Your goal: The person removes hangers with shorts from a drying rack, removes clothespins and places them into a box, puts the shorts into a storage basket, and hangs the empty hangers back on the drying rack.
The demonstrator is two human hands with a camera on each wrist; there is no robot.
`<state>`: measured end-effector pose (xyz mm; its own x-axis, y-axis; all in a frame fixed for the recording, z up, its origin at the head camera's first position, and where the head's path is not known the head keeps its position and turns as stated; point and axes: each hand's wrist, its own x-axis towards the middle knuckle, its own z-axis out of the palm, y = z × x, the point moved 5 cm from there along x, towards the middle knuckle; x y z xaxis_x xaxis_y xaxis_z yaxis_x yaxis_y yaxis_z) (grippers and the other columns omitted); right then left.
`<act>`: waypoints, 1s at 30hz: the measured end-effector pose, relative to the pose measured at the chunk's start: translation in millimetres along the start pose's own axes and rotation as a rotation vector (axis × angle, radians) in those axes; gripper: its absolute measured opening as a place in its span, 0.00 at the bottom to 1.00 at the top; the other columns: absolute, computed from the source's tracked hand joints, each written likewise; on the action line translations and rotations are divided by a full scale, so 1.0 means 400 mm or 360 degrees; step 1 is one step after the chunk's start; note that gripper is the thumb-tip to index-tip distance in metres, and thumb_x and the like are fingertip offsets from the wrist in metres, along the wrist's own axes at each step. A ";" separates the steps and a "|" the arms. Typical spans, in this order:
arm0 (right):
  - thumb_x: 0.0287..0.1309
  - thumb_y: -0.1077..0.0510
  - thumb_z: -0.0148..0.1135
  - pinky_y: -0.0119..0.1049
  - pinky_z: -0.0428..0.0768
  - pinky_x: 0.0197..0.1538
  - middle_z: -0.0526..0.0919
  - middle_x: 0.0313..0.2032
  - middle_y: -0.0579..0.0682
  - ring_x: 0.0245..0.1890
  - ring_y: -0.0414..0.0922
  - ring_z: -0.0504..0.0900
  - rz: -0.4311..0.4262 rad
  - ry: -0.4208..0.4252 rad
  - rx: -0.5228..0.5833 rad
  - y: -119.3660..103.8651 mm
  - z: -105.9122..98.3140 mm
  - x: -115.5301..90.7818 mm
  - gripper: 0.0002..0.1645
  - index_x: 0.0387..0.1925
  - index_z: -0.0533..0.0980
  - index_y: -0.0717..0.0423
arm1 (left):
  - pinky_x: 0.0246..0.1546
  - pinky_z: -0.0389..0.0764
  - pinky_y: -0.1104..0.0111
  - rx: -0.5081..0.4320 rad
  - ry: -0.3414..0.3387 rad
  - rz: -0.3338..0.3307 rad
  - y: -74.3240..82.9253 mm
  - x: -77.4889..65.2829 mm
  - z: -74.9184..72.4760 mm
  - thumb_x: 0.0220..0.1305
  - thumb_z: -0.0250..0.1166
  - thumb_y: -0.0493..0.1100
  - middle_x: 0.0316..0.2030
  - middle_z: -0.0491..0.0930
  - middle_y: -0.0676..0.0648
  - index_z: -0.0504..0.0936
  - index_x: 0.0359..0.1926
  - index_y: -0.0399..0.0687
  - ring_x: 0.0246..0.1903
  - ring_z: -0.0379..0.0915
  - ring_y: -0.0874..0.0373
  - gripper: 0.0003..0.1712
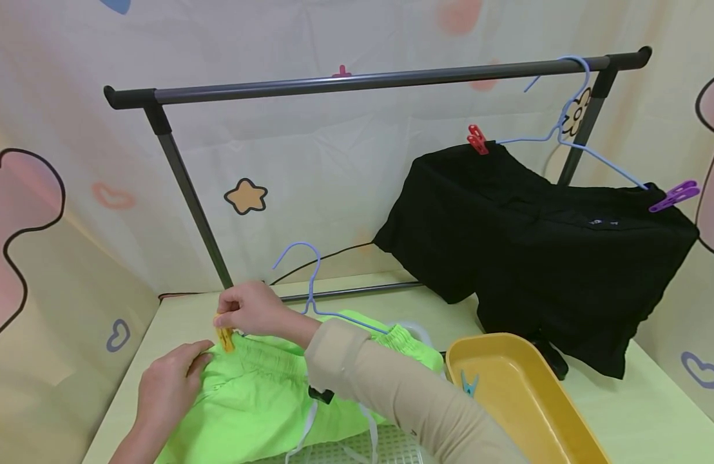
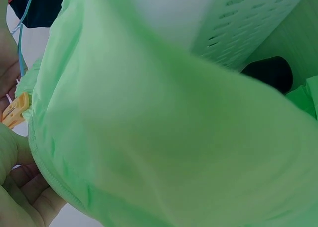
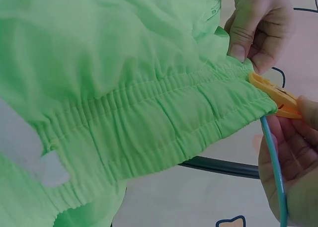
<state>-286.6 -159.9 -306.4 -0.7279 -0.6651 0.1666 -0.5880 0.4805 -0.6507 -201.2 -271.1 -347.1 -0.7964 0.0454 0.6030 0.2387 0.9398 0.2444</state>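
Observation:
Neon green shorts (image 1: 258, 399) with a gathered elastic waistband lie over a white perforated basket, a blue wire hanger (image 1: 315, 283) set at their waist. My right hand (image 1: 264, 312) pinches a yellow clothespin (image 1: 225, 335) at the waistband's left corner; in the right wrist view the clothespin (image 3: 276, 95) bites the fabric beside the hanger's end. Just below it, my left hand (image 1: 170, 386) pinches the shorts' edge between thumb and fingers, as the right wrist view shows that hand (image 3: 261, 28) too. White drawstrings hang from the waistband's middle.
Black shorts (image 1: 542, 245) hang from another blue hanger on the dark rack's bar (image 1: 380, 80), held by a red clothespin (image 1: 477, 139) and a purple one (image 1: 675, 196). A yellow tray (image 1: 525, 386) at right holds a teal clothespin (image 1: 469, 384). The white basket (image 1: 392, 448) stands under the green shorts.

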 end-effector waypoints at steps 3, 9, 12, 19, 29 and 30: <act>0.51 0.55 0.61 0.20 0.66 0.22 0.79 0.19 0.40 0.15 0.32 0.68 0.0037 0.0018 0.0088 0.005 -0.004 0.000 0.08 0.20 0.76 0.52 | 0.18 0.71 0.58 0.0005 0.0007 0.0010 0.001 0.002 -0.001 0.44 0.67 0.32 0.26 0.82 0.45 0.82 0.33 0.42 0.24 0.78 0.47 0.10; 0.52 0.57 0.60 0.21 0.66 0.22 0.79 0.21 0.42 0.17 0.32 0.69 0.0091 0.0037 0.0191 0.013 -0.011 -0.003 0.09 0.20 0.74 0.54 | 0.17 0.71 0.59 0.0016 0.0011 0.0024 0.005 0.005 -0.001 0.43 0.67 0.32 0.26 0.82 0.45 0.82 0.33 0.41 0.23 0.78 0.48 0.11; 0.52 0.57 0.61 0.22 0.65 0.21 0.78 0.20 0.42 0.17 0.32 0.69 0.0094 0.0057 0.0246 0.016 -0.013 -0.005 0.10 0.19 0.74 0.54 | 0.17 0.71 0.59 0.0022 -0.0009 0.0013 0.004 0.006 0.001 0.44 0.67 0.33 0.26 0.82 0.45 0.82 0.33 0.42 0.23 0.78 0.48 0.10; 0.51 0.60 0.61 0.24 0.73 0.24 0.78 0.19 0.47 0.18 0.34 0.74 0.0192 0.0120 0.0598 0.045 -0.028 -0.001 0.08 0.21 0.75 0.57 | 0.21 0.73 0.56 0.0016 -0.0027 -0.0007 -0.001 0.000 0.002 0.44 0.66 0.32 0.28 0.83 0.44 0.82 0.33 0.43 0.26 0.79 0.46 0.10; 0.51 0.60 0.61 0.32 0.77 0.29 0.77 0.19 0.47 0.22 0.43 0.77 0.0315 0.0061 0.0886 0.066 -0.060 -0.013 0.07 0.23 0.75 0.59 | 0.21 0.72 0.56 0.0017 -0.0037 -0.0034 -0.013 -0.004 0.004 0.44 0.66 0.32 0.28 0.83 0.44 0.82 0.33 0.44 0.27 0.79 0.46 0.10; 0.51 0.59 0.61 0.31 0.77 0.28 0.77 0.20 0.47 0.22 0.43 0.78 0.0337 0.0049 0.0909 0.067 -0.061 -0.015 0.07 0.23 0.74 0.59 | 0.21 0.72 0.57 0.0017 -0.0038 -0.0036 -0.013 -0.004 0.005 0.44 0.66 0.32 0.28 0.83 0.45 0.82 0.33 0.44 0.27 0.79 0.46 0.10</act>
<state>-306.4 -129.1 -306.7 -0.8234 -0.5674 0.0060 -0.1532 0.2121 -0.9652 -202.2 -275.6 -350.9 -0.8144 0.0322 0.5794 0.2147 0.9443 0.2494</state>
